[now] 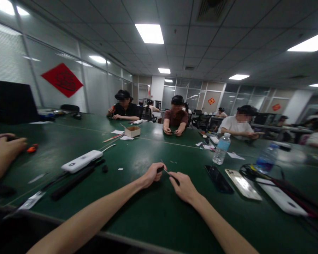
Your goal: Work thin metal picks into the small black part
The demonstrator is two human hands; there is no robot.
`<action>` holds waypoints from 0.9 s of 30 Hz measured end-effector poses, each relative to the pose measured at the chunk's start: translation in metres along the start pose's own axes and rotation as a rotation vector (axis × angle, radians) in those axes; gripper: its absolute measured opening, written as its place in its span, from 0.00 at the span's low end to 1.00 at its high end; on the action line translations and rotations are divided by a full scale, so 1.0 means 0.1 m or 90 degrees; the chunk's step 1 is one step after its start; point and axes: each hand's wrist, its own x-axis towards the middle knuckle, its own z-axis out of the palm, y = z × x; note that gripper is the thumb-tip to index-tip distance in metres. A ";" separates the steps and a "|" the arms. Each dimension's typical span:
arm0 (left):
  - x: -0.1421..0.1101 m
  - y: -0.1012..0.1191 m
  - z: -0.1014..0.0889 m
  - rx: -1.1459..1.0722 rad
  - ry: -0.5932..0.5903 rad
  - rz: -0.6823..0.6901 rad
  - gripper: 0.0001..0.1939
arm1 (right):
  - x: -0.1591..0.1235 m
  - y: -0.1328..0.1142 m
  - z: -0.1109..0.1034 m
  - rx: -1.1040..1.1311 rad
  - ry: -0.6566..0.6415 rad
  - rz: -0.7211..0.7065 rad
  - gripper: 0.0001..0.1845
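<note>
Here we go, both hands working over the green table [159,225]! My left hand [151,175] is clenched around one end of a thin dark strip [169,175], and my right hand [184,187] grips the other, so the strip sits between them, close to my body, likely for steady control. Off to my left lies a white power bank [81,161]. Over on my right, a black phone [218,179], a gold-backed phone [243,184] and a water bottle [221,149] stand beside my arm, seemingly kept out of my way. Farther across sits a cardboard box [132,131].
</note>
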 end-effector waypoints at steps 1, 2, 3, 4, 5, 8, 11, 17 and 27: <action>-0.01 0.01 0.00 0.000 -0.006 -0.006 0.13 | 0.00 0.00 -0.01 0.007 -0.003 0.001 0.17; -0.02 0.02 0.01 0.000 -0.012 -0.011 0.13 | 0.00 0.00 -0.03 0.015 -0.008 0.001 0.17; -0.03 0.03 0.01 0.002 -0.019 -0.016 0.13 | 0.00 0.00 -0.05 0.024 -0.013 0.001 0.17; -0.04 0.05 0.01 0.005 -0.025 -0.019 0.13 | 0.00 0.01 -0.07 0.035 -0.019 0.001 0.16; -0.05 0.06 0.02 0.010 -0.031 -0.021 0.14 | 0.00 0.01 -0.08 0.047 -0.023 0.001 0.16; -0.06 0.07 0.02 0.024 -0.038 -0.026 0.15 | 0.00 0.05 -0.12 0.081 -0.031 0.003 0.16; -0.05 0.06 0.01 0.024 -0.030 -0.021 0.14 | -0.01 0.09 -0.13 0.099 -0.025 0.005 0.16; 0.06 -0.01 -0.01 0.023 0.099 -0.023 0.14 | 0.01 0.05 -0.15 0.128 0.018 -0.019 0.14; 0.08 -0.02 -0.03 -0.019 0.132 -0.019 0.12 | 0.04 0.17 -0.17 0.098 0.137 0.121 0.17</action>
